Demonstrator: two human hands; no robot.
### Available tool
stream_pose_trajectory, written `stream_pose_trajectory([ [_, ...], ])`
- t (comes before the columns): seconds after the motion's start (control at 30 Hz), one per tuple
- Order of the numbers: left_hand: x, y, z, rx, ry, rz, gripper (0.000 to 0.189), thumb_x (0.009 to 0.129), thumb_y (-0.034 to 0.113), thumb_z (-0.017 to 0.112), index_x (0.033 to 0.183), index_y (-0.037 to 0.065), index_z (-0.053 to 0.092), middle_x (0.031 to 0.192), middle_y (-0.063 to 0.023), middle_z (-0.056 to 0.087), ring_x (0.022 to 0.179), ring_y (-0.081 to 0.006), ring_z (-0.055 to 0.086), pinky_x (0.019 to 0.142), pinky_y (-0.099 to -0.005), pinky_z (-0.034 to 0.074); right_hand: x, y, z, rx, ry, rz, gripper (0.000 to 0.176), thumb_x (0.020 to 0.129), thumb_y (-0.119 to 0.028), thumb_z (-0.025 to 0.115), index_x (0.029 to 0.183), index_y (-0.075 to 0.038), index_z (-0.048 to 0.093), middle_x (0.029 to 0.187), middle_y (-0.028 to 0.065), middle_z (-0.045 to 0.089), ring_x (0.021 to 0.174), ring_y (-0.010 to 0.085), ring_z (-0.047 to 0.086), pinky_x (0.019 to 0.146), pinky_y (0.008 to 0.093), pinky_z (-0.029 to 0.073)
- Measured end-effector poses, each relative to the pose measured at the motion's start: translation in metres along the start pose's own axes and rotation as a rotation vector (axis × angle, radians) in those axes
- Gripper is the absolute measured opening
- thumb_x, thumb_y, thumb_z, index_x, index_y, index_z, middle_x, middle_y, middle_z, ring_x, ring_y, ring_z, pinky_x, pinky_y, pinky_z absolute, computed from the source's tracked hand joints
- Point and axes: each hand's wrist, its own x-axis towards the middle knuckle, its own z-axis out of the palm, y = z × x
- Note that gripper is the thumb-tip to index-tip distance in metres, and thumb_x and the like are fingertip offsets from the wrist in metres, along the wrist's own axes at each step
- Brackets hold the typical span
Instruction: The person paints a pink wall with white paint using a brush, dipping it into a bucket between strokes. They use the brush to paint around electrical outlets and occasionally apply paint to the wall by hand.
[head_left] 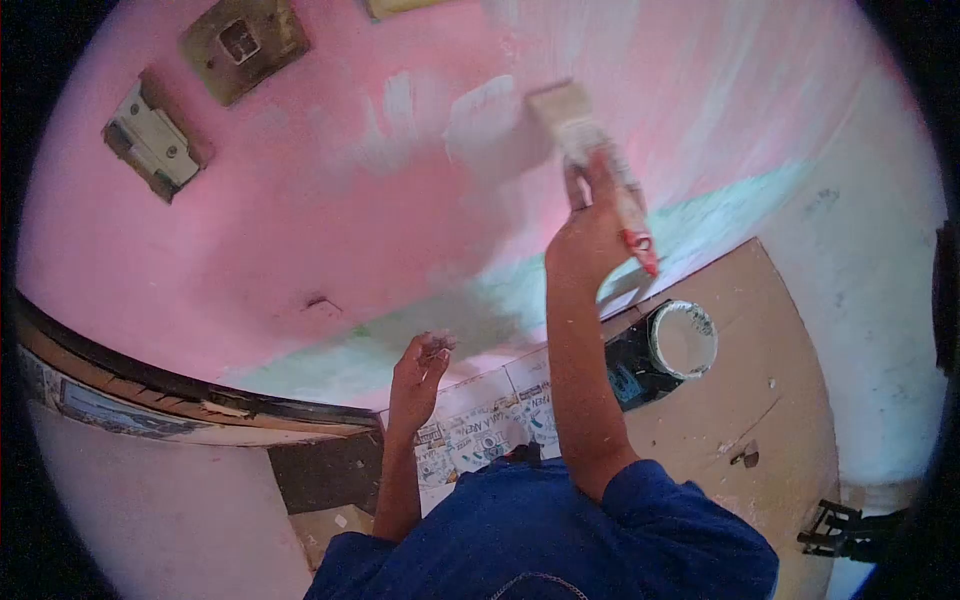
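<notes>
A wide paintbrush [625, 195] with a red-tipped handle is in my right hand [590, 232], its bristles up against the pink wall [350, 200]. White streaks mark the wall around the bristles. My left hand [420, 372] is lower, near the wall's pale green band [380, 345], with its fingers curled around something greyish that I cannot make out. Below my right hand stands a dark paint bucket [640, 365], its open top holding pale paint.
Two electrical fittings, a square box [243, 45] and a metal plate [157, 140], are set in the wall at upper left. A dark ledge [190, 385] runs along the lower left. A dark stand [835, 528] is at lower right.
</notes>
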Motion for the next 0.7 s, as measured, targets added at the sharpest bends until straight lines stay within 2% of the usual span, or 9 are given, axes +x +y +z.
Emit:
stream_pose_trajectory([
  [0.1,0.008,-0.001,0.005,-0.046,-0.033,0.058,0.023,0.087,0.008,0.05,0.109,0.001,0.048,0.101,-0.0093,0.057,0.098,-0.0185,0.053,0.09,-0.0311,0.039,-0.025,0.107,-0.121,-0.369,0.031,0.045,0.022,0.076,-0.01,0.062,0.091,0.005,0.055,0.095,0.0145,0.056,0.085,0.0224,0.057,0.07,0.0358,0.052],
  [0.17,0.007,0.001,0.008,-0.064,-0.033,0.025,0.024,0.086,0.007,0.049,0.109,0.001,0.048,0.101,-0.0089,0.057,0.098,-0.0186,0.053,0.09,-0.0313,0.038,-0.045,0.163,-0.218,-0.241,0.252,0.302,0.029,0.069,-0.01,0.068,0.089,0.006,0.054,0.092,0.0151,0.058,0.082,0.0242,0.059,0.062,0.0372,0.054],
  [0.2,0.003,0.0,0.008,-0.061,-0.046,0.018,0.024,0.086,0.007,0.049,0.109,0.001,0.048,0.101,-0.0089,0.057,0.098,-0.0186,0.053,0.09,-0.0313,0.038,-0.043,0.163,-0.233,-0.398,0.482,0.463,0.017,0.069,-0.001,0.063,0.084,0.005,0.056,0.085,0.0119,0.06,0.075,0.0207,0.06,0.055,0.0335,0.054],
  [0.3,0.012,-0.003,0.009,0.008,-0.095,0.067,0.024,0.087,0.008,0.049,0.11,0.002,0.048,0.101,-0.0087,0.057,0.098,-0.0187,0.053,0.089,-0.0316,0.039,0.012,0.123,-0.17,-0.201,0.238,0.27,0.014,0.071,-0.002,0.063,0.082,0.002,0.055,0.084,0.011,0.059,0.076,0.0184,0.06,0.059,0.0306,0.053],
  [0.37,0.012,-0.007,0.01,-0.022,-0.067,0.025,0.023,0.087,0.01,0.049,0.109,0.001,0.049,0.101,-0.0092,0.057,0.098,-0.0189,0.053,0.088,-0.032,0.04,0.038,0.043,-0.083,0.009,0.154,0.081,0.01,0.074,-0.004,0.062,0.077,-0.002,0.054,0.086,0.0093,0.057,0.078,0.0165,0.058,0.067,0.0286,0.051],
  [0.47,0.012,-0.013,0.015,-0.003,-0.058,-0.002,0.023,0.087,0.012,0.05,0.108,0.001,0.049,0.101,-0.0098,0.057,0.098,-0.0188,0.052,0.087,-0.0319,0.04,0.046,0.004,-0.046,-0.009,0.081,-0.005,0.012,0.076,-0.007,0.062,0.081,-0.001,0.054,0.089,0.0081,0.056,0.082,0.0168,0.057,0.074,0.0294,0.048],
  [0.57,0.014,-0.01,0.022,0.001,-0.084,-0.017,0.024,0.087,0.009,0.048,0.108,-0.003,0.047,0.102,-0.0118,0.058,0.098,-0.0185,0.053,0.088,-0.0295,0.039,0.026,0.103,-0.15,-0.155,0.195,0.075,0.033,0.074,-0.008,0.064,0.099,0.005,0.048,0.091,0.0068,0.055,0.092,0.0172,0.054,0.075,0.0305,0.048],
  [0.63,0.015,-0.008,0.023,-0.002,-0.092,-0.001,0.024,0.087,0.009,0.048,0.107,-0.003,0.047,0.102,-0.012,0.058,0.098,-0.0185,0.053,0.088,-0.0294,0.039,0.019,0.108,-0.193,-0.265,0.696,0.294,0.036,0.071,-0.001,0.065,0.099,0.006,0.045,0.089,0.0096,0.057,0.075,0.0165,0.058,0.059,0.0249,0.052],
  [0.7,0.019,-0.008,0.022,-0.002,-0.105,0.014,0.023,0.087,0.009,0.048,0.107,-0.003,0.047,0.102,-0.0122,0.058,0.098,-0.0184,0.053,0.089,-0.0292,0.038,0.039,0.089,-0.221,-0.27,0.445,0.141,0.016,0.073,0.001,0.063,0.084,0.003,0.051,0.082,0.0097,0.058,0.07,0.0178,0.058,0.061,0.0276,0.053],
])
